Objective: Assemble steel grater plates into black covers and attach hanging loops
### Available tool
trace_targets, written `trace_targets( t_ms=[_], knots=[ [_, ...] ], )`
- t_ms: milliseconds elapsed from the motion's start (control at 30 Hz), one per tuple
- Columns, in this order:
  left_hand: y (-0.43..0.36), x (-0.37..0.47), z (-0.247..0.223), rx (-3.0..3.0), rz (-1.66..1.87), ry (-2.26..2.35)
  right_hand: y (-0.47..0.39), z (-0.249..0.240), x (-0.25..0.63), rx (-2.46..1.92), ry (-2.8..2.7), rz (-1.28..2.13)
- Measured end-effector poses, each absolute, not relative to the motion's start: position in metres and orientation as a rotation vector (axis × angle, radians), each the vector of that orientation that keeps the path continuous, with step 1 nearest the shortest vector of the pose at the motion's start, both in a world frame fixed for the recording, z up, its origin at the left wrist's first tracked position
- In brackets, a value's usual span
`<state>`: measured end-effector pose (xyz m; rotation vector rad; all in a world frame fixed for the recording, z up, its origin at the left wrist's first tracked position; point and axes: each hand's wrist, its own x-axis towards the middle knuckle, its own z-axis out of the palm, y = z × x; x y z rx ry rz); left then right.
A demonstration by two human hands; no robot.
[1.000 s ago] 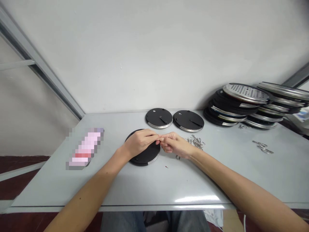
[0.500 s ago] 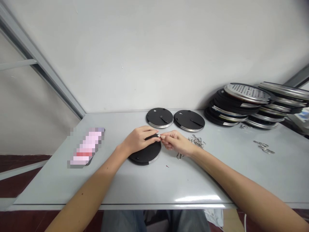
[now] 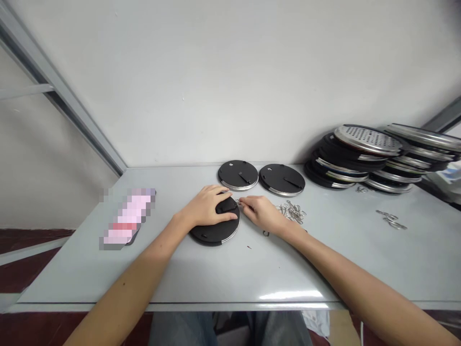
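A round black disc (image 3: 216,235) with a silvery metal rim lies on the table in front of me. My left hand (image 3: 209,206) rests across its upper part, thumb and fingers spread. At the disc's right edge, my right hand (image 3: 261,211) is closed, pinching a small metal wire clip (image 3: 237,202). Fingers hide most of that clip, and I cannot tell whether it is hooked to the disc. Just beyond my right hand lies a loose pile of similar wire clips (image 3: 294,211). A single clip (image 3: 266,233) is partly visible below the right hand.
Two more black discs (image 3: 238,175) lie side by side near the wall. Tall stacks of metal-rimmed discs (image 3: 370,139), one with a perforated face on top, stand at the right. Several clips (image 3: 392,219) lie apart there. A blurred-out phone (image 3: 131,218) is on the left.
My left fingertips have moved off the clip, and the left hand now lies spread on the disc. My right hand has turned slightly and still pinches the clip at the disc's edge.
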<state>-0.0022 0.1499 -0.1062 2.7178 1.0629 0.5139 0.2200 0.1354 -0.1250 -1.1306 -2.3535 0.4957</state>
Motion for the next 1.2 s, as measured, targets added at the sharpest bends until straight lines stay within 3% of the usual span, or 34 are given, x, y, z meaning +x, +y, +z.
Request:
trace_targets(
  t_ms=[200, 1200],
  knots=[
    [0.150, 0.000, -0.105, 2.679, 0.473, 1.080, 0.131, -0.123, 0.215, -1.217, -2.487, 0.347],
    [0.149, 0.001, -0.105, 2.650, 0.478, 1.084, 0.125, -0.114, 0.211, -1.370, -2.535, 0.401]
  ],
)
